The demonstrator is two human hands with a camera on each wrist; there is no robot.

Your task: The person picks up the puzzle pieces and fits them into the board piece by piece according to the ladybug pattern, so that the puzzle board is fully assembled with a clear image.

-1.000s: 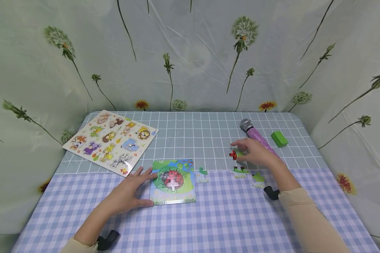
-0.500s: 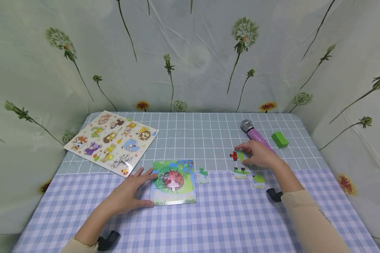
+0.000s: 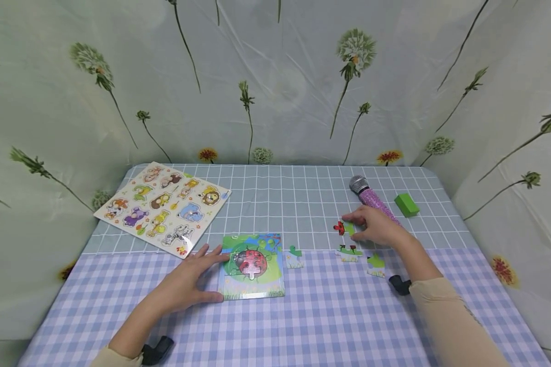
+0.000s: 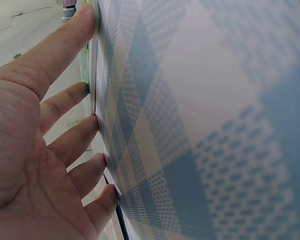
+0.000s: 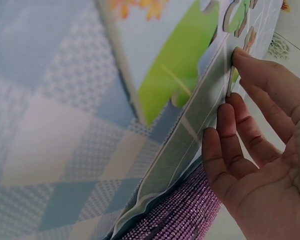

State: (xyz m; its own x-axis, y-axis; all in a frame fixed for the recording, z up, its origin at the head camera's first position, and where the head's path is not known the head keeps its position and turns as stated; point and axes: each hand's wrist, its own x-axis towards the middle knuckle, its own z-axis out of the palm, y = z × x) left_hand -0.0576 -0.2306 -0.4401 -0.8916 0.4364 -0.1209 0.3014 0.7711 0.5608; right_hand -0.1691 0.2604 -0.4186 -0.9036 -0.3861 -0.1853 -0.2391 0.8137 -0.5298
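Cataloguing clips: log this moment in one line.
left hand: touching ladybug puzzle | right hand: around red-and-green puzzle piece | microphone: beside green block

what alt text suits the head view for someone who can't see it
A person's left hand touches the left edge of a ladybug puzzle while the right hand pinches a red-and-green piece. Three more pieces lie to the puzzle's right. Farther back: animal board at left, microphone and green block at right.

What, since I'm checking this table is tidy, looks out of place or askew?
The animal board lies askew on the table, its sides slanted; the microphone seems out of place near jigsaw pieces. No spill or damage shows.
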